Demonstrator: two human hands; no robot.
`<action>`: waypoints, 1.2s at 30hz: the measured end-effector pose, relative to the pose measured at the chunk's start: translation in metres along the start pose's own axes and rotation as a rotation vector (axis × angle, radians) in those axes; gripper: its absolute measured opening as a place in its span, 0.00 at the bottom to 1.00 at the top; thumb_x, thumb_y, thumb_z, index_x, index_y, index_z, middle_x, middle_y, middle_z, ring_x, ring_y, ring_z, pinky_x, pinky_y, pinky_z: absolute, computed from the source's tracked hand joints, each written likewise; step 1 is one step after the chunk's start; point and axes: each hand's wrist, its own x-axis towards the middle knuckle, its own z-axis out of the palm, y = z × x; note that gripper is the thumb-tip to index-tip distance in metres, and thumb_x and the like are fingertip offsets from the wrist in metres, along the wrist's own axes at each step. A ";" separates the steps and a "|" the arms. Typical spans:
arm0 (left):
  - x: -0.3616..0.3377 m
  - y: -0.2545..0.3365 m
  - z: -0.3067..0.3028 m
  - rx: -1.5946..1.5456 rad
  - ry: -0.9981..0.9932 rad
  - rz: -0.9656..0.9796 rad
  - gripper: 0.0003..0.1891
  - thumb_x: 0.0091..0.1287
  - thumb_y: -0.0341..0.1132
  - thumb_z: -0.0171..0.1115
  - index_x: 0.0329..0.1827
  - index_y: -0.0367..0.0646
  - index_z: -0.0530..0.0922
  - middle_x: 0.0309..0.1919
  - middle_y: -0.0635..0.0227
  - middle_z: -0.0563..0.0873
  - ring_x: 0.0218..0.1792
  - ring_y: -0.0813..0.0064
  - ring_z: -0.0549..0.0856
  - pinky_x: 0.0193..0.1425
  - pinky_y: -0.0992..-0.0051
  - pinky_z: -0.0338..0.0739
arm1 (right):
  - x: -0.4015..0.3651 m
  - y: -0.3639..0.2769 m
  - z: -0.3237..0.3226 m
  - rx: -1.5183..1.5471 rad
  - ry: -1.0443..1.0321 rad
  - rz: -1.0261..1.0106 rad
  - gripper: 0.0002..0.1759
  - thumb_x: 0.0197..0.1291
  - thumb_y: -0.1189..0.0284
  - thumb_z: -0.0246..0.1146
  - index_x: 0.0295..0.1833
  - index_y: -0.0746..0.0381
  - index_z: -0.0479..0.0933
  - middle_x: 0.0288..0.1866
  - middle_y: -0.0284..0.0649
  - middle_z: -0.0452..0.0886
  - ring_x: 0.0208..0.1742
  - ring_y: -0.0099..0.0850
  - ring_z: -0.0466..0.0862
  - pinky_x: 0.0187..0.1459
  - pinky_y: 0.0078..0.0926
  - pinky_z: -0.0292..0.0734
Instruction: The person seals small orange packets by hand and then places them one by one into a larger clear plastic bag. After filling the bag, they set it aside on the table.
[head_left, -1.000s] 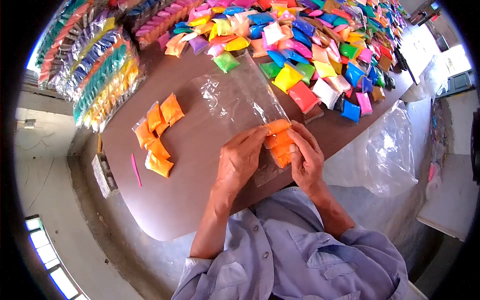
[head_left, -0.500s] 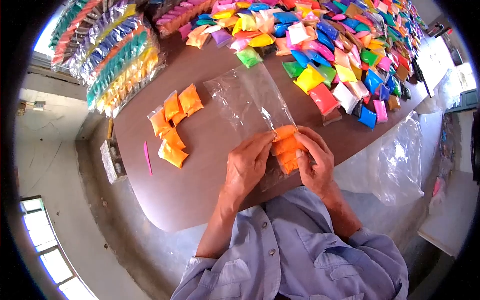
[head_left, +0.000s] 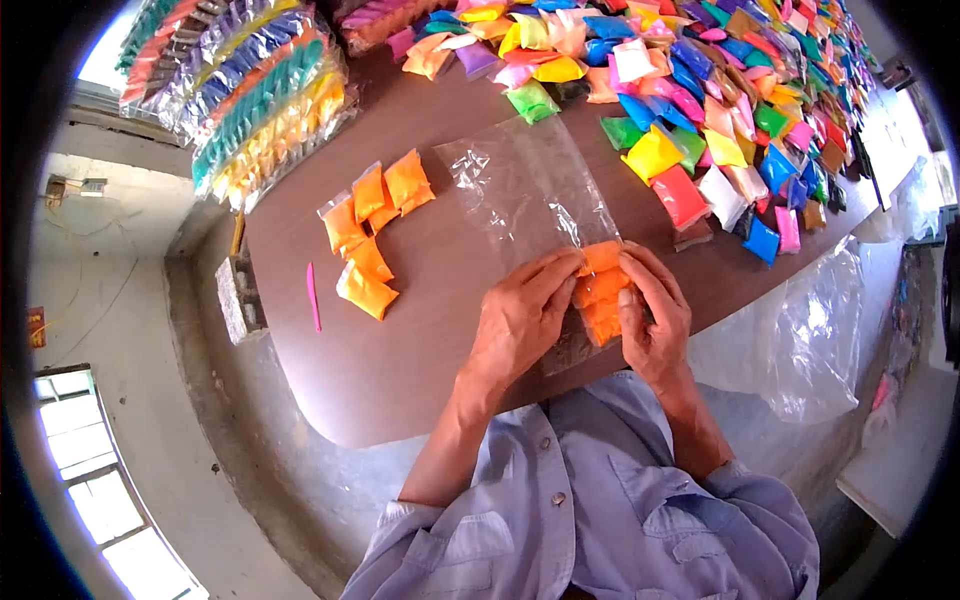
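A row of overlapping orange packets [head_left: 602,292] lies in the lower end of a long clear plastic bag [head_left: 535,185] near the table's front edge. My left hand [head_left: 525,312] pinches the left side by the top packet, thumb and fingers closed together. On the other side, my right hand [head_left: 657,315] grips the right edge, its thumb on the packets and index finger at the top one. Farther left, several loose orange packets [head_left: 366,290] lie in a small cluster. A thin pink stick [head_left: 313,297] rests beside them.
A large heap of packets in many colours [head_left: 700,130] covers the back and right of the brown table [head_left: 420,330]. Filled clear bags of coloured packets [head_left: 270,120] stand at the back left. A big clear plastic sheet [head_left: 815,340] hangs off the right side.
The whole view has shifted, so the table's contents appear farther right. Both hands keep their hold on the bagged orange packets, with hardly any change in finger position.
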 end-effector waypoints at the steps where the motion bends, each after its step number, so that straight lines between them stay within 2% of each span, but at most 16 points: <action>1: 0.000 0.001 -0.001 0.007 -0.010 0.000 0.12 0.78 0.25 0.68 0.62 0.39 0.89 0.59 0.52 0.93 0.56 0.47 0.94 0.60 0.60 0.91 | 0.000 0.000 0.000 0.015 0.005 0.006 0.20 0.78 0.76 0.62 0.70 0.69 0.85 0.72 0.53 0.86 0.71 0.49 0.88 0.74 0.43 0.82; 9: -0.015 -0.008 -0.018 -0.050 0.151 -0.030 0.12 0.74 0.26 0.73 0.58 0.39 0.90 0.57 0.52 0.94 0.56 0.48 0.94 0.59 0.59 0.91 | 0.000 0.005 0.001 -0.020 -0.006 -0.047 0.20 0.83 0.71 0.60 0.71 0.69 0.84 0.73 0.56 0.85 0.73 0.53 0.86 0.74 0.46 0.81; 11: -0.023 -0.013 -0.042 0.152 0.278 -0.160 0.11 0.73 0.26 0.74 0.56 0.38 0.91 0.54 0.53 0.95 0.55 0.50 0.95 0.59 0.60 0.91 | 0.000 0.004 0.000 0.009 -0.005 -0.044 0.21 0.83 0.71 0.60 0.72 0.69 0.83 0.73 0.55 0.85 0.74 0.53 0.85 0.74 0.47 0.81; 12: -0.029 -0.026 -0.061 0.305 0.321 -0.144 0.12 0.75 0.29 0.74 0.60 0.40 0.91 0.59 0.55 0.93 0.52 0.64 0.96 0.49 0.71 0.94 | 0.001 0.003 0.000 0.019 -0.010 -0.041 0.21 0.83 0.71 0.60 0.72 0.69 0.83 0.73 0.55 0.85 0.74 0.53 0.85 0.74 0.47 0.81; 14: -0.039 -0.043 -0.092 0.409 0.489 -0.208 0.12 0.75 0.28 0.74 0.59 0.40 0.91 0.62 0.55 0.92 0.51 0.64 0.96 0.51 0.70 0.94 | 0.001 0.004 0.000 0.013 -0.012 -0.050 0.20 0.82 0.71 0.60 0.71 0.69 0.83 0.72 0.55 0.85 0.73 0.52 0.86 0.74 0.47 0.82; 15: -0.041 -0.048 -0.113 0.656 0.516 -0.168 0.15 0.73 0.28 0.75 0.61 0.39 0.90 0.64 0.55 0.91 0.47 0.66 0.94 0.50 0.70 0.92 | 0.001 0.003 0.000 0.017 -0.012 -0.047 0.20 0.82 0.71 0.60 0.71 0.69 0.83 0.72 0.55 0.85 0.73 0.52 0.86 0.74 0.47 0.82; 18: -0.050 -0.055 -0.147 0.737 0.497 -0.285 0.22 0.71 0.29 0.77 0.68 0.39 0.87 0.64 0.56 0.91 0.43 0.68 0.92 0.49 0.69 0.89 | 0.002 0.000 0.000 0.026 -0.025 -0.035 0.20 0.82 0.72 0.60 0.70 0.69 0.83 0.71 0.55 0.85 0.72 0.53 0.86 0.73 0.47 0.82; 20: -0.054 -0.050 -0.155 0.520 0.434 -0.678 0.26 0.70 0.30 0.78 0.71 0.39 0.85 0.53 0.56 0.93 0.45 0.65 0.93 0.54 0.65 0.89 | 0.003 0.002 0.001 0.000 -0.007 -0.076 0.19 0.81 0.72 0.60 0.70 0.69 0.83 0.70 0.56 0.85 0.71 0.53 0.86 0.72 0.47 0.83; 21: -0.059 -0.052 -0.157 0.517 0.428 -0.673 0.26 0.70 0.30 0.78 0.71 0.39 0.85 0.53 0.56 0.93 0.45 0.65 0.93 0.54 0.65 0.89 | 0.003 0.002 0.001 -0.005 -0.003 -0.072 0.19 0.81 0.72 0.60 0.70 0.69 0.83 0.70 0.56 0.85 0.71 0.53 0.86 0.72 0.47 0.83; 23: -0.071 -0.064 -0.159 0.313 0.427 -0.660 0.26 0.70 0.31 0.80 0.71 0.39 0.85 0.44 0.61 0.92 0.37 0.75 0.89 0.46 0.72 0.86 | 0.002 0.000 -0.001 0.040 -0.012 -0.035 0.19 0.80 0.73 0.61 0.70 0.69 0.83 0.70 0.56 0.85 0.70 0.53 0.87 0.72 0.47 0.83; 24: -0.073 -0.067 -0.159 0.255 0.445 -0.623 0.23 0.71 0.31 0.79 0.68 0.38 0.86 0.38 0.68 0.91 0.35 0.80 0.86 0.43 0.77 0.84 | 0.002 0.000 -0.001 0.025 -0.009 -0.029 0.19 0.80 0.73 0.61 0.70 0.69 0.83 0.70 0.56 0.85 0.70 0.53 0.87 0.72 0.47 0.83; 28: -0.068 -0.048 -0.151 -0.155 0.450 -0.692 0.16 0.73 0.29 0.77 0.61 0.36 0.87 0.37 0.73 0.89 0.32 0.86 0.84 0.38 0.82 0.79 | -0.001 0.004 -0.001 0.009 -0.002 -0.025 0.19 0.79 0.74 0.62 0.69 0.69 0.84 0.69 0.56 0.86 0.69 0.53 0.88 0.71 0.45 0.84; 31: -0.055 -0.034 -0.119 -0.329 0.364 -0.539 0.15 0.74 0.26 0.75 0.61 0.35 0.85 0.44 0.64 0.92 0.38 0.79 0.89 0.44 0.77 0.86 | 0.000 0.002 -0.001 0.028 -0.002 -0.015 0.19 0.79 0.74 0.62 0.69 0.68 0.84 0.69 0.56 0.86 0.68 0.53 0.88 0.70 0.44 0.85; 33: -0.041 -0.027 -0.090 -0.334 0.309 -0.546 0.12 0.74 0.25 0.75 0.59 0.37 0.87 0.45 0.65 0.92 0.40 0.78 0.91 0.47 0.76 0.88 | 0.000 0.001 0.001 0.073 0.018 -0.001 0.19 0.79 0.74 0.63 0.69 0.68 0.85 0.69 0.56 0.87 0.67 0.53 0.89 0.68 0.44 0.85; 35: -0.019 -0.013 -0.065 -0.108 0.164 -0.334 0.10 0.73 0.24 0.74 0.56 0.38 0.89 0.42 0.68 0.92 0.39 0.80 0.90 0.45 0.78 0.86 | 0.000 0.001 0.002 0.065 0.027 0.005 0.19 0.78 0.74 0.63 0.69 0.68 0.85 0.69 0.56 0.87 0.67 0.52 0.89 0.67 0.43 0.86; 36: -0.010 -0.013 -0.055 -0.112 0.158 -0.330 0.10 0.73 0.24 0.74 0.56 0.38 0.89 0.42 0.68 0.92 0.39 0.80 0.90 0.45 0.78 0.86 | 0.000 -0.001 0.002 0.085 0.026 0.026 0.19 0.78 0.74 0.64 0.69 0.68 0.85 0.68 0.55 0.87 0.66 0.52 0.89 0.68 0.43 0.86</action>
